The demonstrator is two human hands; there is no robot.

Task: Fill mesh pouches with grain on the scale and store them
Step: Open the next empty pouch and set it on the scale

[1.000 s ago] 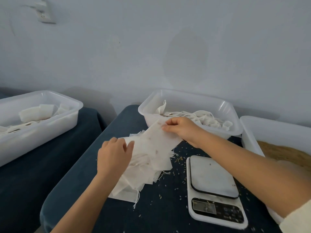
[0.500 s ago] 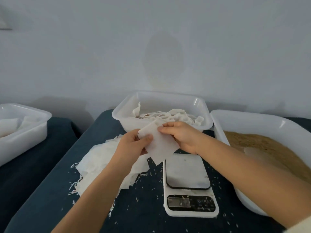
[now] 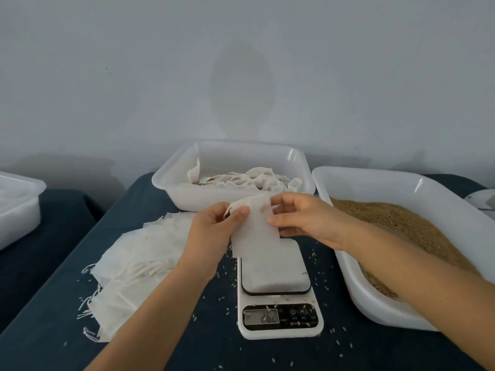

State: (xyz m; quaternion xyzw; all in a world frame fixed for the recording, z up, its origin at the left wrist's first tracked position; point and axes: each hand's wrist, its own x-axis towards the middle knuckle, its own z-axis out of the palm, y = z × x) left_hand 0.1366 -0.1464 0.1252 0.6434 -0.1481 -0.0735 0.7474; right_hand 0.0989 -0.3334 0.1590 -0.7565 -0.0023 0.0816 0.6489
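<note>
Scale [image 3: 278, 303] digits blurred, far edge of its platform hidden under the held pouch [image 3: 254, 231], left tub [image 3: 18, 207] cut off, grey object [image 3: 482, 200] far right cropped.

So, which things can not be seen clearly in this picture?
- Scale display, head view: digits too blurred to read.
- Pouch mouth: both hands' fingers hide whether it is open.
- Left tub: cut by the frame edge, contents unclear.
- Grain tub: right forearm covers its near part.
</note>
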